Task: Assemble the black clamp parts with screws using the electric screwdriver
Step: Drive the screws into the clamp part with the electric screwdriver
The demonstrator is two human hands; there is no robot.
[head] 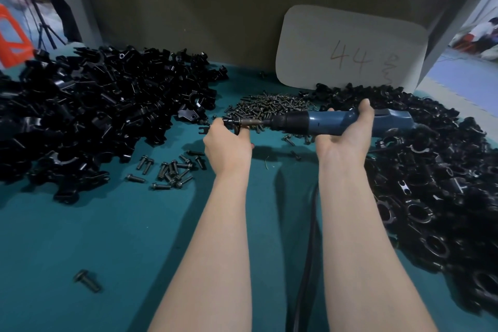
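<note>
A clamp part (pixel 229 124) is pinched in the left hand (pixel 227 147) above the mat (pixel 121 224), its screw (pixel 248 122) met by the electric screwdriver (pixel 323 122) gripped in the right hand (pixel 346 133); the far-left pile of parts (pixel 94 110) seemingly remains unassembled.

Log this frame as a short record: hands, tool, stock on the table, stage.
left hand: grips a clamp at the bit
right hand: holds the screwdriver level, tip pointing left
stock: left pile and right pile of black parts; screw heap behind the hands; loose screws near the left pile
card: marked 44
stage: screw apparently being driven
</note>
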